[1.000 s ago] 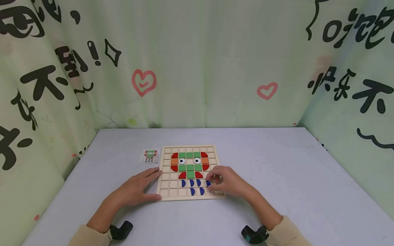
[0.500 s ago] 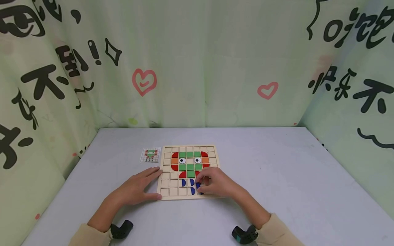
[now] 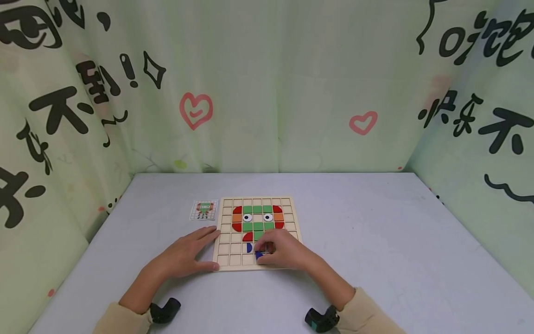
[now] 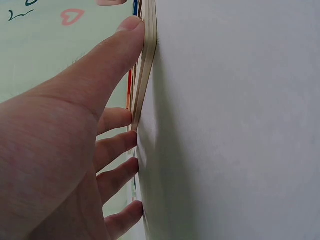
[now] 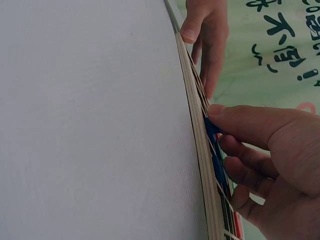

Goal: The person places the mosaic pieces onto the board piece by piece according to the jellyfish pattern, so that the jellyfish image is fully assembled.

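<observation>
A square wooden grid board [image 3: 227, 262] lies on the table, carrying red, green, orange and blue pieces and two eye pieces. My left hand [image 3: 187, 253] rests along its left edge, fingers straight and thumb at the near corner. Over the lower middle of the board, my right hand [image 3: 285, 249] pinches a blue half-circle piece [image 3: 258, 254] between thumb and fingers. That blue piece [image 5: 211, 126] stands tilted at the thumb tip in the right wrist view. One other blue half-circle [image 3: 249, 248] shows left of the fingers; the hand hides the board's lower right cells.
A small picture card [image 3: 203, 210] with a similar coloured figure lies beside the board's upper left. The white table [image 3: 354, 218] extends around the board. A pale green curtain [image 3: 246, 69] with black writing and red hearts hangs behind and at the sides.
My right hand has moved left across the lower rows of the board, with a blue piece at its fingertips, now covering other blue pieces. My left hand has stayed at the edge.
</observation>
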Tool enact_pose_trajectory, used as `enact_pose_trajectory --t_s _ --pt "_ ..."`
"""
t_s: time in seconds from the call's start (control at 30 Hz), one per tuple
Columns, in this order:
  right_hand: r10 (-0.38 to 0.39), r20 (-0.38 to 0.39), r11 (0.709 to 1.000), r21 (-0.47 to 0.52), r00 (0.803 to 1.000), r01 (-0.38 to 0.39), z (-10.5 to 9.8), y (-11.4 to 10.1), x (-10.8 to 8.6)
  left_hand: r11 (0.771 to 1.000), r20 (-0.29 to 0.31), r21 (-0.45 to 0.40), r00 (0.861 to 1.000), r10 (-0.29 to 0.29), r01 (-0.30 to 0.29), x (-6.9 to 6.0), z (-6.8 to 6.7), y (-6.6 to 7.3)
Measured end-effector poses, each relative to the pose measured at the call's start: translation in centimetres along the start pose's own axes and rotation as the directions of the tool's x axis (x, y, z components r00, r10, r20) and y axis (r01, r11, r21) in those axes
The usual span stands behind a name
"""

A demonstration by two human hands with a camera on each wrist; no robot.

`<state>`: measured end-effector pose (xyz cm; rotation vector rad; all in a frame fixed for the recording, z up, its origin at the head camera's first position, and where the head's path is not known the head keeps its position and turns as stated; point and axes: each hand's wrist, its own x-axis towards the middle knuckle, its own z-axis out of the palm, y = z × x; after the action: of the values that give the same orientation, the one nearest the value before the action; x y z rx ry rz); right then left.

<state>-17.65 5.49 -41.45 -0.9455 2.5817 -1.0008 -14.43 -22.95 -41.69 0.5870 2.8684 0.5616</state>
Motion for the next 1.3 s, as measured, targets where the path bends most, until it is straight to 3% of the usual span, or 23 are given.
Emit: enact_pose_trajectory --t_s 0.3,0.6,1.07,1.3 --pt "0.015 0.018 1.000 0.014 1.000 -0.016 0.6 -0.8 0.4 1.000 0.000 -0.003 1.000 -0.003 0.003 0.1 0.1 0.0" --pt "0.010 0.023 0.999 -0.046 1.000 -0.009 1.0 -1.1 0.6 1.000 -0.002 -0.006 1.000 0.012 -0.012 0.1 0.2 -0.1" --pt "0.022 0.031 0.999 -0.046 0.999 -0.020 1.0 -1.2 0.6 1.000 0.015 -0.013 1.000 -0.018 0.018 0.3 0.1 0.1" --pt "0.026 -0.009 0.999 -0.036 1.000 -0.027 0.4 -0.5 0.2 1.000 0.010 -0.010 1.000 -0.015 0.015 0.2 0.1 0.0"
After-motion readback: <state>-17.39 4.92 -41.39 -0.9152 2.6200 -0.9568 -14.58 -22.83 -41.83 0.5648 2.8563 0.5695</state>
